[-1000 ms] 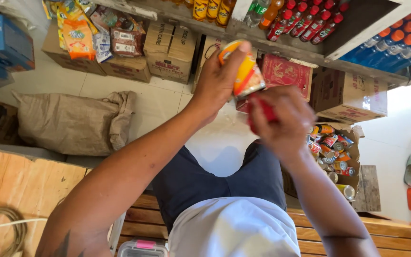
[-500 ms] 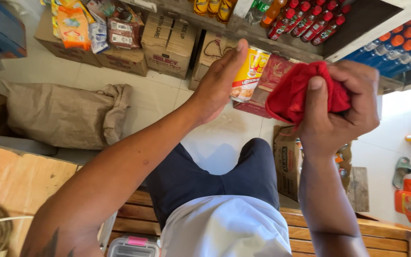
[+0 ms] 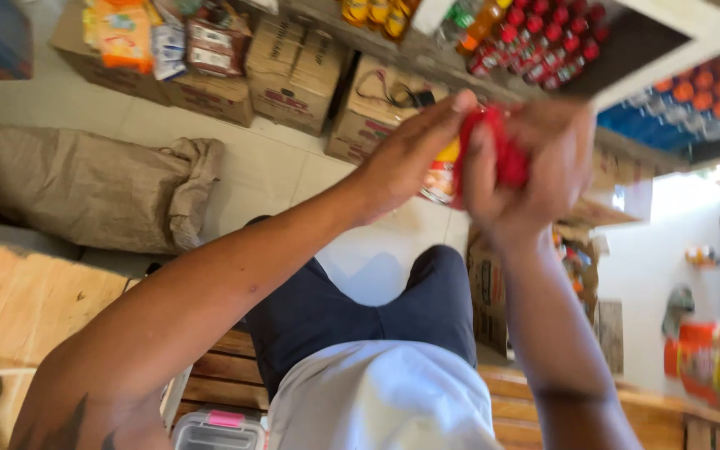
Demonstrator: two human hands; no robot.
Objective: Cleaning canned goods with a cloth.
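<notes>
My left hand (image 3: 410, 158) holds a yellow and orange packet (image 3: 442, 173) out in front of me, mostly hidden behind both hands. My right hand (image 3: 527, 175) is closed on a bunched red cloth (image 3: 493, 150) and presses it against the packet. Both hands are blurred by motion. They are raised above my lap, where dark trousers and a white shirt show.
A brown sack (image 3: 102, 187) lies on the tiled floor at left. Cardboard boxes (image 3: 293, 71) stand below shelves of bottles (image 3: 543, 42). An open box of small goods (image 3: 493, 287) sits by my right knee. I sit on a wooden bench (image 3: 27, 300).
My right hand has brought the red cloth back left against the packet, after holding it apart to the right. The view has tilted slightly.
</notes>
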